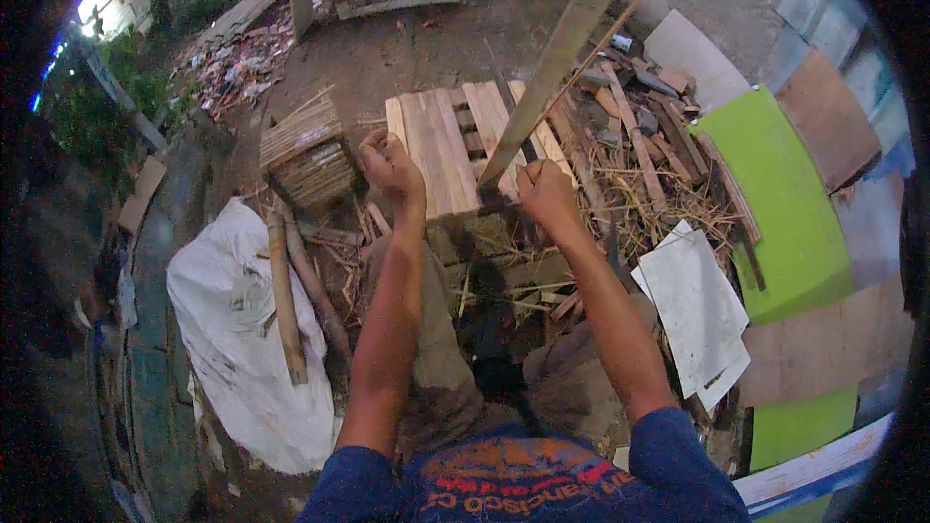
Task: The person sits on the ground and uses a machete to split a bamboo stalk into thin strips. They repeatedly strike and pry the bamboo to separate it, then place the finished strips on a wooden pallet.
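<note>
Pale wooden slats [433,155] lie side by side in front of me, with gaps between some of them. My left hand [392,167] is closed, raised at their left edge; whatever its curled fingers hold, if anything, is hidden. My right hand [545,192] is closed too, at the near right end of the slats, just right of a slanting wooden post [542,87]. A dark narrow strip runs along the slats close to that hand, and I cannot tell whether the fingers grip it.
A bundle of thin sticks [305,157] stands left of the slats. Nearer lies a white sack [242,329] with a bamboo pole [286,300] across it. Scrap wood [659,136], white sheets [693,305] and a green panel [775,194] fill the right side. A wooden table [397,5] stands behind.
</note>
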A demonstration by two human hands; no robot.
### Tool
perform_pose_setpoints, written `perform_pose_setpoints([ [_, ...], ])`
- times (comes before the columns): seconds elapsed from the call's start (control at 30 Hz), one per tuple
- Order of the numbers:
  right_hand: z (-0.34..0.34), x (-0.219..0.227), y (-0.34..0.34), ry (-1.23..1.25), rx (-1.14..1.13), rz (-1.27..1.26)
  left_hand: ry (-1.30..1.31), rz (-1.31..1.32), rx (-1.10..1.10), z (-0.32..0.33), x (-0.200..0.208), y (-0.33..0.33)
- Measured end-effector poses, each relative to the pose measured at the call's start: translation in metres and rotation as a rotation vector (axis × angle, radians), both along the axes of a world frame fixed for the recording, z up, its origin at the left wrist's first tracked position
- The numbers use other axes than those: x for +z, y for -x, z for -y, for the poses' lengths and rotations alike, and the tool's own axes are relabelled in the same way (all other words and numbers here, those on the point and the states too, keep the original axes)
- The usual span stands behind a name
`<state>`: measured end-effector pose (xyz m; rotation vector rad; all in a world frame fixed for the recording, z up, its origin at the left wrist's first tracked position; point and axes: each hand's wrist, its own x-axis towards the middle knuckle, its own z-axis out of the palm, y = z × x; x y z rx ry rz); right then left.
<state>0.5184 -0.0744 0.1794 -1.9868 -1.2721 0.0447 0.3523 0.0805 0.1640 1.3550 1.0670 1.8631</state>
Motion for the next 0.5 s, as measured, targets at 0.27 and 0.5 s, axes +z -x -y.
perform_pose_setpoints([
  [0.27,0.006,0.066,0.017,-0.108,0.091,-0.093,-0.326,0.011,-0.148,0.026,0.117,-0.018],
  [0.5,0.009,-0.022,0.002,0.013,0.084,-0.082,-0.211,0.173,-0.367,0.019,0.109,-0.024],
])
